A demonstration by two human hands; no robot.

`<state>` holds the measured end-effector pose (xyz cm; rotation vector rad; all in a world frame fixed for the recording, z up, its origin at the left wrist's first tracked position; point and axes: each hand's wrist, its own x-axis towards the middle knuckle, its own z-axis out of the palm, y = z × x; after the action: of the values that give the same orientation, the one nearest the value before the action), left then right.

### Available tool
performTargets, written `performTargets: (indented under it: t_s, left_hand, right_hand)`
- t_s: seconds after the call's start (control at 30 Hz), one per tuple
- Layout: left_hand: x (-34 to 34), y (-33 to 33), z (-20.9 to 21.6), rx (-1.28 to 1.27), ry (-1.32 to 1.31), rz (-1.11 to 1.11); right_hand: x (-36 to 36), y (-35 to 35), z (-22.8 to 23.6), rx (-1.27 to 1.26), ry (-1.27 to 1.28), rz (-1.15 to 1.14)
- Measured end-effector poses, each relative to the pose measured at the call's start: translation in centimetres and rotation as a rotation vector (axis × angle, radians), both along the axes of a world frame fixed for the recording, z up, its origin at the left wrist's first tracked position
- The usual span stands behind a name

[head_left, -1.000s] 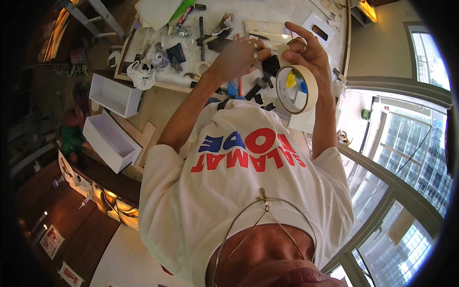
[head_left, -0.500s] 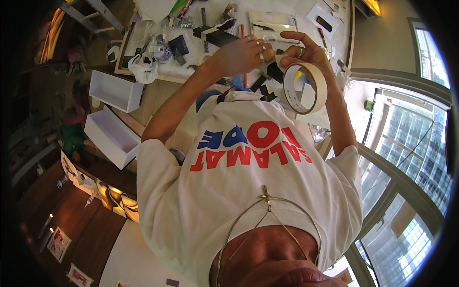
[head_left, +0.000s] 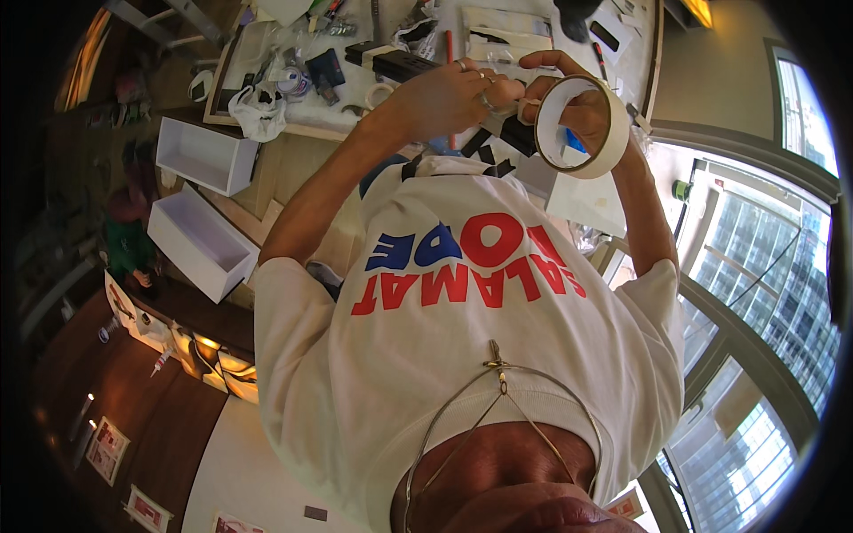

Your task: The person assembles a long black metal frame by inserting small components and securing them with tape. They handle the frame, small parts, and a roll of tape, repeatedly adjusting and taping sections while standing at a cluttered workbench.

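— Where's the roll of tape (head_left: 576,126) at this moment?

— Held up in the air in front of the person's chest, above the near edge of the table (head_left: 613,200), not resting on anything. It is a wide, pale roll, turned so its open core faces the camera.

— Which hand has it?

— The right hand (head_left: 582,107). Its fingers (head_left: 549,60) curl over the top of the roll and the rest of the hand sits behind and inside the ring, so the roll is gripped around its rim.

— And the left hand (head_left: 449,96)?

— It is just beside the roll, on its left. The fingers are pinched together at the roll's left edge, touching it; whether they hold a loose end of tape I cannot tell, it is too small to make out. There are rings on that hand.

— What lies underneath?

— A cluttered table: a long black bar (head_left: 400,62) near the far edge, a crumpled white plastic bag (head_left: 258,111) toward the left corner, and a white sheet of paper (head_left: 591,200) at the near right. Two open white boxes (head_left: 200,240) sit off the table's left side, well apart from the hands.
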<state>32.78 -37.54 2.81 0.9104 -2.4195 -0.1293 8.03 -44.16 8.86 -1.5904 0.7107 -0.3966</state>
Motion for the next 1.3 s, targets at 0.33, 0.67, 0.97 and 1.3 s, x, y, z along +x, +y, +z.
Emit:
performTargets:
  t_s: [0.33,0.67,0.97,1.3]
  left_hand:
    - [0.1,-0.7,1.1,-0.178,-0.049,-0.016]
    - [0.1,-0.6,-0.4,0.022,-0.025,0.157]
    - [1.4,-2.4,-1.7,-0.127,-0.1,0.201]
    - [1.7,-4.6,-3.3,0.092,-0.112,0.325]
  right_hand:
    - [0.0,-2.3,-3.0,0.383,-0.048,0.077]
    - [1.5,-3.4,-2.0,0.146,0.024,0.143]
    - [0.2,-6.4,1.4,0.258,-0.095,0.013]
    - [3.1,-8.4,3.4,0.473,-0.332,-0.075]
